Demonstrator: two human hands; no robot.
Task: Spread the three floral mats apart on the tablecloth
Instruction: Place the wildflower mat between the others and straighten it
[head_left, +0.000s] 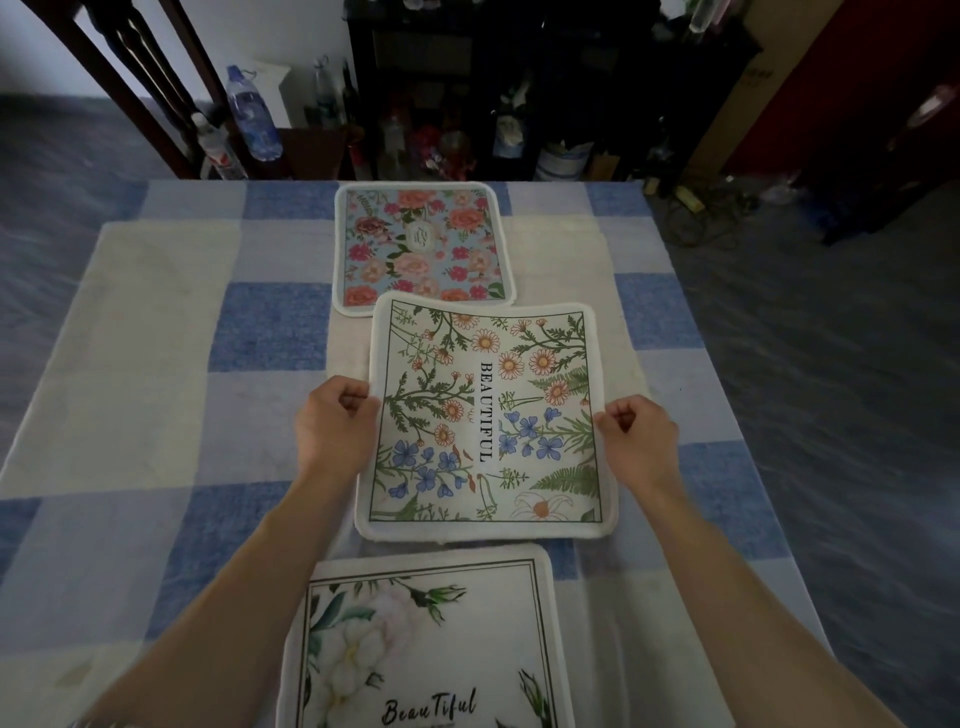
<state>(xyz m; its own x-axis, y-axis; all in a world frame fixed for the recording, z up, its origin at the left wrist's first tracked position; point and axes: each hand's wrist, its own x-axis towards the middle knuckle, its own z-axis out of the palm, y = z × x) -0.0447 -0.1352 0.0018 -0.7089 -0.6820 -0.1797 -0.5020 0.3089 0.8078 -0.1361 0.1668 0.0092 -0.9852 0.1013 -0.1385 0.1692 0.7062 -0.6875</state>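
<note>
Three floral mats lie in a line down the blue-and-cream checked tablecloth (156, 322). Farthest away is a light-blue mat with pink and orange roses (421, 244). In the middle sits a white mat with daisies and the word BEAUTIFUL (488, 415); its far edge overlaps the rose mat's near edge. My left hand (337, 426) pinches this mat's left edge and my right hand (636, 441) pinches its right edge. Nearest me is a white mat with a pale flower and script lettering (426, 649), apart from the middle one and cut off by the frame's bottom edge.
Beyond the table's far edge stand a dark wooden chair (140, 88), plastic water bottles (252, 111) and a dark shelf with bottles and jars (519, 104). Grey-blue floor shows on both sides, with cables on the floor (696, 213) at right.
</note>
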